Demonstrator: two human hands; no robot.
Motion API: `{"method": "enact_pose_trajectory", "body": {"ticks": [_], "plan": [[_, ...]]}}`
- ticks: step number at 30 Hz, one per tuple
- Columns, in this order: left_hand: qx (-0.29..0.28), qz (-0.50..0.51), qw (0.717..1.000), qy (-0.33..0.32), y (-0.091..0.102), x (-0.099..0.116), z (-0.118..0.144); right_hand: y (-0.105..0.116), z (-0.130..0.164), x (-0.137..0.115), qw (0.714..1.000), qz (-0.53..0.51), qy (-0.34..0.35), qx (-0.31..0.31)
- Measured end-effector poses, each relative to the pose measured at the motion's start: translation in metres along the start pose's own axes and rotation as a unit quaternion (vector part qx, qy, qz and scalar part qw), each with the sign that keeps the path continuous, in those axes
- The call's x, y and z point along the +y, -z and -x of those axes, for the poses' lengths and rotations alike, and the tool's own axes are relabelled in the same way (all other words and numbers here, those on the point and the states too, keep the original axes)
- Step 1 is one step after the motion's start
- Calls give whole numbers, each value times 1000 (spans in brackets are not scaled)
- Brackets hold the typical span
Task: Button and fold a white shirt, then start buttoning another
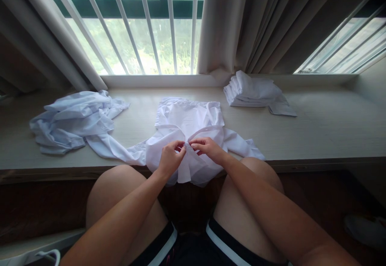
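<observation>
Because both sets of fingertips meet at one spot on the front edge of the white shirt (pixel 188 133), the left hand (pixel 169 158) and the right hand (pixel 208 147) are each pinched narrow on a small bit of cloth, thumbs against forefingers, as fits fine work at a placket; whether a button sits between them is too small to tell. The shirt lies spread on the pale wooden ledge (pixel 316 129) with its lower part draped over the near edge between the person's knees, which brings the seam close to the hands. Its fabric is thin, soft and creased, one sleeve trailing left. Well to the left lies a crumpled pile of pale shirts (pixel 72 121), loose and rumpled. At the far right, near the curtain (pixel 241 24), a stack of folded white garments (pixel 253 91) sits flat and squared.
</observation>
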State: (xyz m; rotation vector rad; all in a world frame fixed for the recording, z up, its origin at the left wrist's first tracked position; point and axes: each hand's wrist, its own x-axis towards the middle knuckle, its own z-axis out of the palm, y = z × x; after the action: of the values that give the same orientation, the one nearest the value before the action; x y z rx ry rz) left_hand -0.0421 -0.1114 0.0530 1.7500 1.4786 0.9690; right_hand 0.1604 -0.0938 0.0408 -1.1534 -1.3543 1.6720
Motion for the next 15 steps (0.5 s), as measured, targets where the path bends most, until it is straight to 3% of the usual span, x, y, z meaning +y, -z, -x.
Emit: {"method": "enact_pose_trajectory", "body": {"ticks": [15], "plan": [[15, 26, 1000, 6, 3, -4, 0, -1, 2, -3, 999, 49, 13, -9]]}}
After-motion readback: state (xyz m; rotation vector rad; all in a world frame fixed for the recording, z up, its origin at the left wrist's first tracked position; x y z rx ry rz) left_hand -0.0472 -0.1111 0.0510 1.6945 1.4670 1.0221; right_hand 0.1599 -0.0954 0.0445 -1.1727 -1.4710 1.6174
